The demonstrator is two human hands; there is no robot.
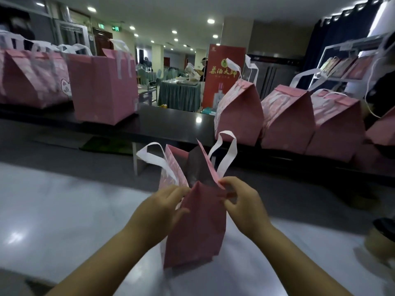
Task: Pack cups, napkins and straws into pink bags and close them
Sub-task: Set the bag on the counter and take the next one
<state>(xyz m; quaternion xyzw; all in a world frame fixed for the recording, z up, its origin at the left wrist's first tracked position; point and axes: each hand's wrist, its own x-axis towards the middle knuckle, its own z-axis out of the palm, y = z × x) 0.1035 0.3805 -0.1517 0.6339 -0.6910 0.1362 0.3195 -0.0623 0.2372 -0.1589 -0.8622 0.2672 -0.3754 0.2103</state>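
So the pink bag [196,227] stands upright on the pale table [64,210], dead centre in the lower half of the frame, right between the two hands. The left hand [164,206] has its fingers curled onto the left panel near the top. The right hand [241,201] pinches the top edge of the right panel, just under the white handle [226,154]. Neither hand is nearer, both are already on it.

The mouth is open, and its long axis runs away from the camera, up-frame. The near gusset already pokes up in a peak between the hands, so I think closing comes down to bringing the two panels together sideways. Can't see inside, so no idea if the cups, napkins and straws are in.

Closed bags [286,120] line the dark counter [166,122] at centre right.
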